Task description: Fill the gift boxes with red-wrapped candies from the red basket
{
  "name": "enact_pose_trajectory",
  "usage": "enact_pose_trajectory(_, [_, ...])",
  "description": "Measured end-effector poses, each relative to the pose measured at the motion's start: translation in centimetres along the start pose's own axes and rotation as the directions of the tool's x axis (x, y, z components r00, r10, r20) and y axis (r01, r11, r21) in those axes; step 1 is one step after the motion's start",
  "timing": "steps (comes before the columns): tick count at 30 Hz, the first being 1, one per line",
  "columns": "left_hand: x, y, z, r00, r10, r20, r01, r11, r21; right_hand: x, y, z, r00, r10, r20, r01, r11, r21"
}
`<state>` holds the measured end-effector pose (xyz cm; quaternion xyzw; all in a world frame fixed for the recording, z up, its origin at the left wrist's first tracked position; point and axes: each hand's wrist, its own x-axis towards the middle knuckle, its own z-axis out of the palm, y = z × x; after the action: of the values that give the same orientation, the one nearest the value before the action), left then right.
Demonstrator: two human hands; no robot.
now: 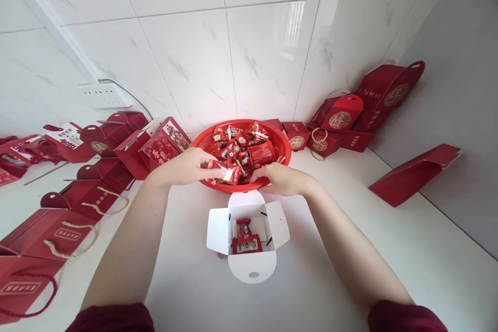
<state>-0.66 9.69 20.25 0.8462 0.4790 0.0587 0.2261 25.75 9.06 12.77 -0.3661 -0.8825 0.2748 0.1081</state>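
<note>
The step in hand looks like picking wrapped packets out of the red basket (203, 140), which stands by the far edge of the table (303, 270), close to the tiled wall (264, 57). The left hand (187, 167) pinches a shiny red packet (227, 173) between thumb and fingers, over the basket's near left side. The right hand (280, 178) sits at the near right of the basket's rim, its fingers bent inward toward the other packets (261, 153); whether they grip the rim, hold a packet or only rest there cannot be told.

Just nearer than the basket, the white-lined box (252, 268) stands open on the table, between the forearms, its flaps folded outward on all four sides. Two red packets (248, 245) appear to lie inside on its floor, with bare room beside them, so filling seems only partly done.

Carrying the pinched packet to the box would call for a short draw toward the table's near side, a lift high enough to clear the rim and the raised far flap, and a release above the opening. The side flaps could be knocked by a low wrist. Red gift boxes (111, 132) line the table's left side, and more red boxes (340, 120) are stacked toward its far right corner.
</note>
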Motion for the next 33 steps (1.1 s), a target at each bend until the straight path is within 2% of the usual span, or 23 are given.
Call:
enact_pose_trajectory(3, [-1.5,1.8,1.0,1.0,0.006,-0.031,-0.007,0.998,-0.057,-1.4,-1.2,-1.0,0.995,-0.032,-0.097,0.046,0.988,0.147])
enact_pose_trajectory(6, [-2.5,3.0,1.8,0.993,0.026,-0.119,-0.036,0.996,-0.078,-2.4,-2.9,-1.4,0.974,-0.051,-0.219,0.108,0.96,0.257])
enact_pose_trajectory(10, [-3.3,3.4,3.5,0.969,0.072,-0.238,-0.103,0.987,-0.121,-2.9,-4.6,-1.0,0.954,-0.179,-0.24,0.269,0.863,0.427])
enact_pose_trajectory(13, [-3.7,3.4,5.0,0.957,0.086,-0.277,-0.147,0.967,-0.209,-3.0,-5.1,-0.5,0.931,-0.233,-0.281,0.338,0.842,0.42])
enact_pose_trajectory(16, [-4.3,3.5,5.8,0.962,0.111,-0.25,-0.175,0.953,-0.249,-3.3,-5.5,-0.4,0.927,-0.23,-0.298,0.33,0.876,0.352])
enact_pose_trajectory(21, [-4.9,3.2,5.6,0.98,0.162,-0.113,-0.172,0.981,-0.087,-4.5,-5.8,-0.8,0.938,-0.153,-0.311,0.198,0.973,0.12])
enact_pose_trajectory(24, [-5.0,2.5,5.3,0.991,0.135,-0.006,-0.135,0.991,0.001,-5.4,-5.6,-1.0,0.935,-0.08,-0.346,0.103,0.993,0.049])
enact_pose_trajectory(26, [-5.1,2.0,5.0,0.995,0.089,0.035,-0.09,0.995,0.032,-5.9,-5.5,-1.0,0.933,-0.065,-0.355,0.085,0.996,0.041])
enact_pose_trajectory(30, [-5.7,1.7,4.2,0.997,0.034,0.063,-0.035,0.999,0.028,-6.0,-5.8,-0.4,0.97,-0.092,-0.224,0.107,0.993,0.054])
enact_pose_trajectory(33, [-6.2,1.9,3.8,0.999,0.006,0.031,-0.008,0.999,0.039,-4.9,-6.5,1.3,0.994,-0.042,-0.104,0.039,0.999,-0.032])
